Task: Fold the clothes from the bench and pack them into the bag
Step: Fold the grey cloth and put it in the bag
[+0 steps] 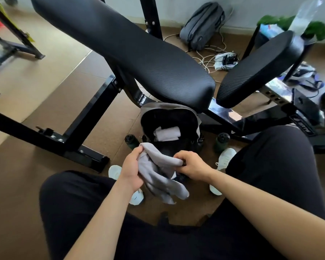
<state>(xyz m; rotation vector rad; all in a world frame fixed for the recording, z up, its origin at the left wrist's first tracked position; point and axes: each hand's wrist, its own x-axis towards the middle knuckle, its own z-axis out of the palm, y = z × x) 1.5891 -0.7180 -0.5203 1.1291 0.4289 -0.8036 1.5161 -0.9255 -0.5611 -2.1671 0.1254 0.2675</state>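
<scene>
A grey garment (161,173) hangs bunched between the person's knees, the left hand (132,168) clenched on its left edge and the right hand (192,165) with its fingers (178,156) pinching its upper right fold. Just beyond it, an open grey-and-black bag (169,126) stands on the floor below the black padded bench (120,47), with a folded white cloth (167,133) already inside. A dark bottle (130,141) stands on the floor just left of the bag and another dark bottle (221,142) to its right.

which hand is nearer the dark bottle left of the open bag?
Left. The left hand grips the grey garment just below the dark bottle, nearly at its base. The right hand holds the garment's other end, across the bag mouth from it.
</scene>
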